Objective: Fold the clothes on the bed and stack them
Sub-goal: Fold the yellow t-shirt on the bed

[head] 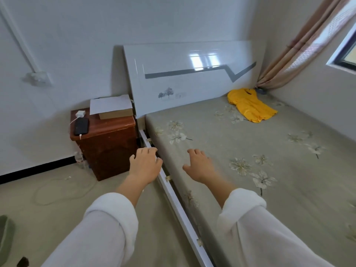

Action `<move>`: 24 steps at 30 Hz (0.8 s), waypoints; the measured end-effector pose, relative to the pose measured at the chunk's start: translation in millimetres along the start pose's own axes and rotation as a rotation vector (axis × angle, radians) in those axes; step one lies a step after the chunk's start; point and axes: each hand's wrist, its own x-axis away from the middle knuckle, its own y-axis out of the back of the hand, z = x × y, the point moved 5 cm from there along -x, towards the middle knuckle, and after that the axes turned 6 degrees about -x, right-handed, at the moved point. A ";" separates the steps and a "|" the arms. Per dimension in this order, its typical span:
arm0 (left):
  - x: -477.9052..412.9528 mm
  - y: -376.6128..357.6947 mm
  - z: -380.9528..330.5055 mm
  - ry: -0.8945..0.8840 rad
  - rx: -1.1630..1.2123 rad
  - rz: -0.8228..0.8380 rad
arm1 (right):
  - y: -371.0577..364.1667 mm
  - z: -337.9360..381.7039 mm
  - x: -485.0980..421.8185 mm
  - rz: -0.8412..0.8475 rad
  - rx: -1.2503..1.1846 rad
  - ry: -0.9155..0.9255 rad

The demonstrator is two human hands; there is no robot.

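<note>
The yellow garment (250,105) lies well beyond left hand (145,164) and right hand (199,166), both grips slack.

The bed (250,143) offers a broad bare stretch from its near edge up to the yellow garment (250,106) in the far corner. That corner is hemmed by the headboard (183,78), the curtain (296,49) and the side wall (317,108). A nightstand (107,145) stands just beside the bed's left edge.

Glossy headboard (183,79); matt cloth bedsheet (250,151)
</note>
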 end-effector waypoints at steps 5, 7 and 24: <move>-136.2 -2.7 7.1 -0.084 -0.021 0.040 | 11.3 -3.6 -122.0 -0.039 0.013 -0.075; -195.0 -3.8 11.4 -0.129 -0.035 0.048 | 14.7 -6.7 -175.4 -0.061 -0.004 -0.116; -576.2 -125.7 -96.3 -0.578 -0.130 0.300 | 17.7 -171.9 -433.1 -0.137 -0.244 -0.709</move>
